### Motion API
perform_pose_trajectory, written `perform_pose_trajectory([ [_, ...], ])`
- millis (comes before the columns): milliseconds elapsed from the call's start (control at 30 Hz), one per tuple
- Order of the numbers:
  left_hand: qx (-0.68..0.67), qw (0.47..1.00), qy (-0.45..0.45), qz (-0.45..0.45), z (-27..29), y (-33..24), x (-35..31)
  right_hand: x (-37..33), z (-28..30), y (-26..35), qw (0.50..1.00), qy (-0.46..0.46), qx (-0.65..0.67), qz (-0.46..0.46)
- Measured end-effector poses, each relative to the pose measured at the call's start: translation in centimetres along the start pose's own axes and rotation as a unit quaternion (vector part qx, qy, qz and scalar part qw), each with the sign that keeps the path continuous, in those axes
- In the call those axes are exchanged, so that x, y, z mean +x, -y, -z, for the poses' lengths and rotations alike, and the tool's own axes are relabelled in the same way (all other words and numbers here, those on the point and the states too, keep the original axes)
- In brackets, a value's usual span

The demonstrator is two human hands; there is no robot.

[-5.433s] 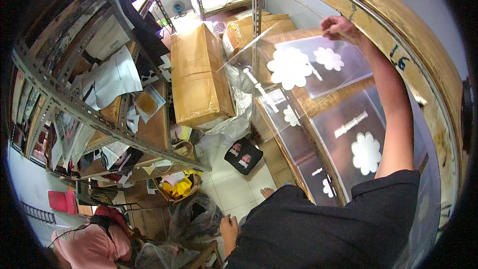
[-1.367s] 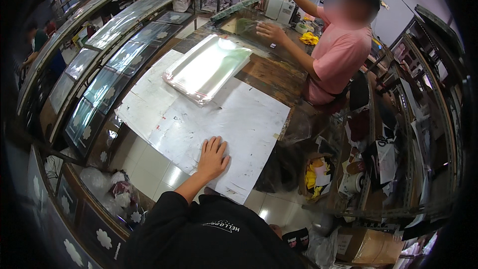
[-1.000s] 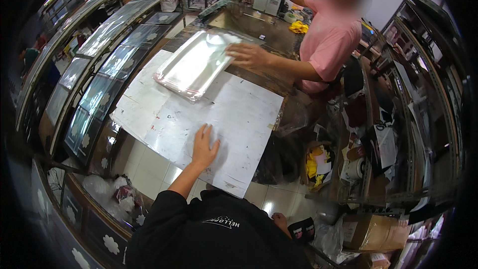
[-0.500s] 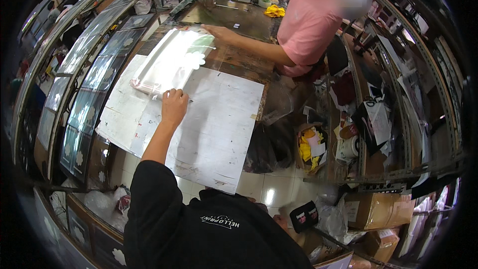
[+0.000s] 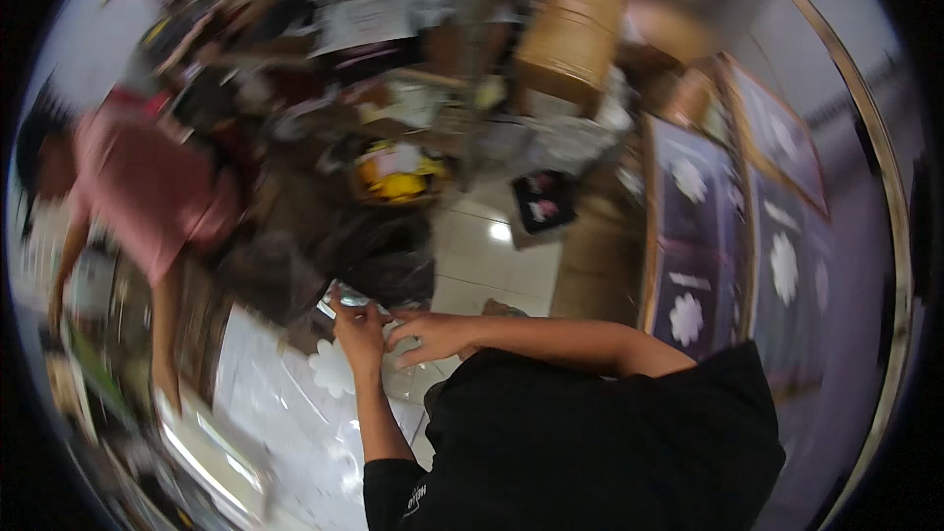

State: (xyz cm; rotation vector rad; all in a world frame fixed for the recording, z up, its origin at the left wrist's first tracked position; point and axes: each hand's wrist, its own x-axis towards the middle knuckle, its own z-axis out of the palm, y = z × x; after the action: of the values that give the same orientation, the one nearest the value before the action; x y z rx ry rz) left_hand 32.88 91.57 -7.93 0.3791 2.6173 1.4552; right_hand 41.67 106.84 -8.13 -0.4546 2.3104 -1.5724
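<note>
My two hands are close together over the right edge of a white board (image 5: pixel 280 383). Between them is a clear plastic sheet (image 5: pixel 406 380) with a white flower shape (image 5: pixel 331 370) beside my left wrist. My left hand (image 5: pixel 358 334) pinches the sheet near a shiny crumpled edge (image 5: pixel 341 297). Fingers curled, my right hand (image 5: pixel 433 336) meets the left at the sheet's edge; blur hides its exact grip. A stack of clear plastic sheets (image 5: pixel 211 452) lies on the far left of the board, a co-worker's hand (image 5: pixel 169 388) at it.
A co-worker in a pink shirt (image 5: pixel 147 187) stands at the left. Ahead are a box of yellow cloths (image 5: pixel 398 172), dark plastic bags (image 5: pixel 379 251) and a cardboard carton (image 5: pixel 575 29). Racks at the right hold panels with white flower shapes (image 5: pixel 686 319). Tiled floor (image 5: pixel 482 261) shows between.
My view has swung right, so the board and co-worker now appear at the left. My left hand has left the stack with a clear sheet, and my right hand has come up to it.
</note>
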Motion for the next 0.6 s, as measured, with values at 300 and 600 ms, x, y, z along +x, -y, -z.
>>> perform_pose_trajectory([
  [300,-0.143,0.976,0.163,-0.017,-12.4,-9.6,1.2,-9.0,5.3,-6.1,0.931,-0.340,-0.034,-0.130],
  [600,-0.199,0.963,0.180,-0.032,-15.9,-8.5,1.7,-24.6,20.8,-12.3,0.896,-0.411,0.043,-0.164],
])
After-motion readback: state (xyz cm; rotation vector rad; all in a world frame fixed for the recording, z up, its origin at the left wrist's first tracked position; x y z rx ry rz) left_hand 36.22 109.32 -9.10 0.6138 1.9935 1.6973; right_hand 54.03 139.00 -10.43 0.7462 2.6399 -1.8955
